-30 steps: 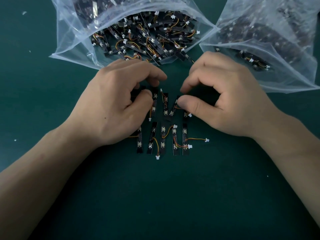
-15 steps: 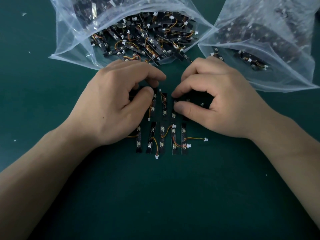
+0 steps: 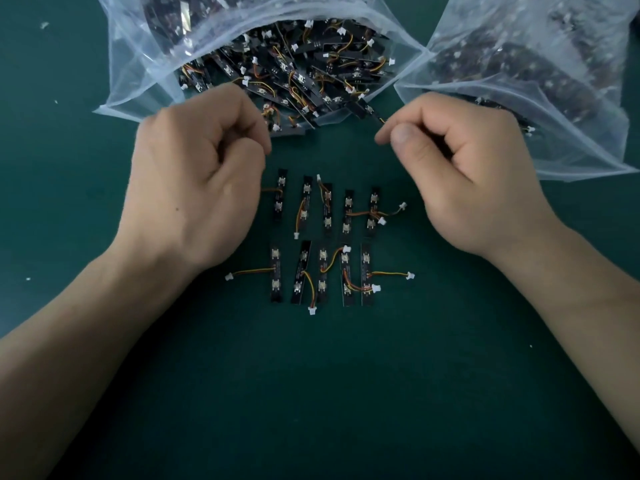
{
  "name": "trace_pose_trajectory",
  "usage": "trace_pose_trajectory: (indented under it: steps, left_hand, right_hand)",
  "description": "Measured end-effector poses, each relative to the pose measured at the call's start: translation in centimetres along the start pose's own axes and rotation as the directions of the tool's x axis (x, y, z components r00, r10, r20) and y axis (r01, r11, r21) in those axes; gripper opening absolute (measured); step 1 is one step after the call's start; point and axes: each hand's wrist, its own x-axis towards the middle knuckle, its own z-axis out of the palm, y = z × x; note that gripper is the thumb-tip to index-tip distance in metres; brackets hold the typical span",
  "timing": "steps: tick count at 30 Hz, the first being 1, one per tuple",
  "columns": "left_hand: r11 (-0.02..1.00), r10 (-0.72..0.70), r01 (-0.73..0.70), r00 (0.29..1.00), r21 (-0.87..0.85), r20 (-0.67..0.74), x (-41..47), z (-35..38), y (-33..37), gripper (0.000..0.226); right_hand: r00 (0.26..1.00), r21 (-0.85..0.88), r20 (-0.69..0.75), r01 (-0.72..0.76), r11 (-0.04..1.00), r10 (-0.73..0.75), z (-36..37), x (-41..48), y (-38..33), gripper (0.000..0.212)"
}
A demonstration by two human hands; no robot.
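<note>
Next pick-up, as judged: the narrow black circuit strip (image 3: 360, 108) jutting from the mouth of the clear plastic bag (image 3: 138, 64). Its long axis slants down toward the right hand (image 3: 464, 174), which is the nearer. The strip's orange lead ends at that hand's thumb and forefinger, which are pressed together; a true pinch cannot be confirmed. The left hand (image 3: 194, 188) forms a loose fist with nothing visible inside. Ten laid-out strips (image 3: 327, 209) lie in two rows on the green worktop (image 3: 311, 393) between the hands, white buttons up.
</note>
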Motion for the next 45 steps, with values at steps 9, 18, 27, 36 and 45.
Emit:
trace_pose_trajectory:
  steps: [9, 18, 27, 36, 45]
  left_hand:
    - [0.901, -0.115, 0.110, 0.993, 0.420, -0.014, -0.4, -0.1, 0.3, 0.022]
    - [0.919, -0.155, 0.144, 0.988, 0.368, 0.001, -0.3, -0.4, 1.2, 0.032]
    - [0.918, -0.146, 0.133, 0.989, 0.374, 0.007, -0.4, -0.3, 1.2, 0.032]
    - [0.919, -0.170, 0.157, 0.985, 0.362, 0.006, -0.4, -0.2, 1.0, 0.033]
    - [0.964, -0.157, 0.137, 0.985, 0.228, 0.074, -0.3, -0.3, 0.5, 0.031]
  right_hand:
    - [0.991, -0.250, 0.067, -0.096, 0.963, 0.116, 0.3, -0.1, -0.1, 0.023]
    - [0.990, -0.256, 0.075, -0.097, 0.962, 0.120, 0.2, -0.1, -0.2, 0.023]
    - [0.990, -0.245, 0.074, -0.100, 0.964, 0.122, 0.3, -0.1, -0.2, 0.023]
    - [0.988, -0.219, 0.069, -0.120, 0.968, 0.138, 0.3, -0.1, -0.1, 0.021]
    - [0.993, -0.099, 0.061, -0.091, 0.991, 0.097, -0.1, -0.3, -1.0, 0.026]
